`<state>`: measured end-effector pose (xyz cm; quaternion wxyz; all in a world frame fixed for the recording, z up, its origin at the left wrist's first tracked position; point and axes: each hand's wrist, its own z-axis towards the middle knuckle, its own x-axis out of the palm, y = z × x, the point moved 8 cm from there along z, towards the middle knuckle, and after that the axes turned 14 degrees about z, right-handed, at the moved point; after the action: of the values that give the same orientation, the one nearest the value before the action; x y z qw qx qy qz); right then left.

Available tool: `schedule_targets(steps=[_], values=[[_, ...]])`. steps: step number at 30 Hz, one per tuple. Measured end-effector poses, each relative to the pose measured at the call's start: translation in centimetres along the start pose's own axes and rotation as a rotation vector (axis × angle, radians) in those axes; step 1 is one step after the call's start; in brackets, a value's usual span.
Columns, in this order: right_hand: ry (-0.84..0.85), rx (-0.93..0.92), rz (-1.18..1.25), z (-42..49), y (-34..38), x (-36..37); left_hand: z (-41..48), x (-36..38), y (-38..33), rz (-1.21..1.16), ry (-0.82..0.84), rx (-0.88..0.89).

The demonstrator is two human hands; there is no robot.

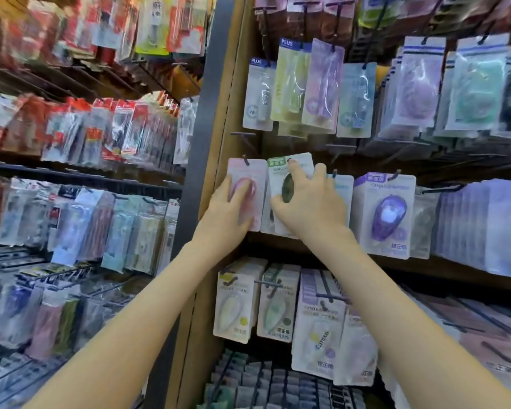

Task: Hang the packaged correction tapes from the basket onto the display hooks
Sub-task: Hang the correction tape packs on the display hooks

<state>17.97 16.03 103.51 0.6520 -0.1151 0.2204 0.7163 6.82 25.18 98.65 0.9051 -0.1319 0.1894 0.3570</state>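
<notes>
My right hand grips a green packaged correction tape and holds it up against the display board in the middle row, with the index finger at the pack's top. My left hand lies flat on a pink packaged correction tape that hangs from a black hook just left of the green pack. A purple pack hangs to the right. The basket is out of sight.
Rows of hooks carry more packs above and below. Bare hooks stick out above my hands. A dark post divides this board from a crowded rack on the left.
</notes>
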Motion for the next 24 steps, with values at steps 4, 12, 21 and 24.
schedule_targets(steps=[4,12,21,24], values=[[0.026,0.051,0.007,0.2,-0.6,1.0,1.0,1.0,0.2,0.027,-0.1,0.052],[0.015,0.166,0.074,-0.1,-1.9,4.4,1.2,1.1,-0.5,0.088,-0.191,0.116],[0.003,-0.003,0.011,-6.6,0.9,2.0,-5.3,-0.3,-1.7,-0.015,-0.148,0.019],[-0.065,-0.134,0.119,-12.0,1.7,1.0,-11.2,-1.0,-2.6,-0.014,-0.173,-0.011]])
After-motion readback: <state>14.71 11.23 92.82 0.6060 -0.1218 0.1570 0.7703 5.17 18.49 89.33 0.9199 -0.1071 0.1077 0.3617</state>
